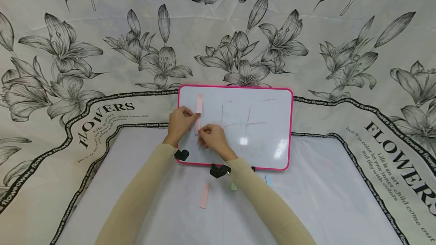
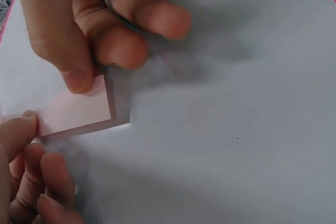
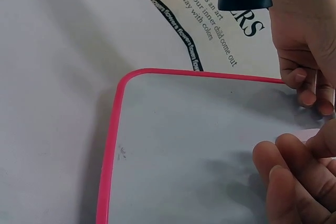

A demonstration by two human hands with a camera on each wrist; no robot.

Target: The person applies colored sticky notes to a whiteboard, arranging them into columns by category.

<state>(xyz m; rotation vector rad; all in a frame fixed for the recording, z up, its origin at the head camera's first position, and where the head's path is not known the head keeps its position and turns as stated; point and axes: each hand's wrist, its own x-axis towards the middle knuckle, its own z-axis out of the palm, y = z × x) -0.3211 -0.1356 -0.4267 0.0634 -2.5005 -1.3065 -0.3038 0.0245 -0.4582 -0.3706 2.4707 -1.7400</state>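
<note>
A whiteboard (image 1: 269, 105) with a pink frame stands in front of me, with a pink paper strip (image 1: 199, 103) upright near its left side. Just below it is a second pink strip (image 1: 197, 127), lined up with the first. My left hand (image 1: 181, 122) pinches this lower strip near its upper end, where the two strips meet. With thumb and finger, my right hand (image 1: 215, 138) holds the strip close to its lower end. In the left wrist view, the right thumb lies on the strip (image 2: 79, 109), whose free end seems slightly raised; the other fingers are bent.
Thin red lines (image 1: 250, 118) are drawn on the middle and right of the board. Another pink strip (image 1: 204, 196) lies on the white table in front, with a green strip (image 1: 234, 186) and a blue strip (image 1: 268, 180) partly covered by the right arm. A flower-printed cloth (image 1: 163, 63) hangs behind.
</note>
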